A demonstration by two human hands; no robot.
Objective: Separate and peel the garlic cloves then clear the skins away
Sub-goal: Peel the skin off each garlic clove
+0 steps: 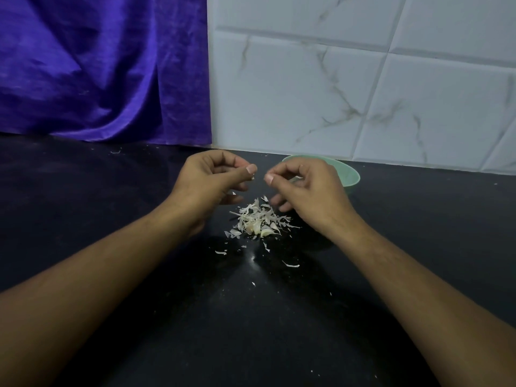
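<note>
Black stone surface [111,219] is carrying a small pile of skins [259,215], and a few cloves [265,232] are lying at the near edge of this pile. Both hands are hovering just above it, near to each other. The left hand [212,177] is pinching a tiny flake [253,177] of skin between thumb and forefinger. The right hand [307,188] is curling its fingers, with the thumb tip almost at the forefinger. Whether it is holding something, I cannot tell. A green bowl [353,174] is standing just behind the right hand, partly hidden.

I am judging that the peeling is in hand and perhaps nearing its end. The next move is calling for dropping the flake, taking a remaining clove with a fine pinch, and later sweeping the light skins together gently.
</note>
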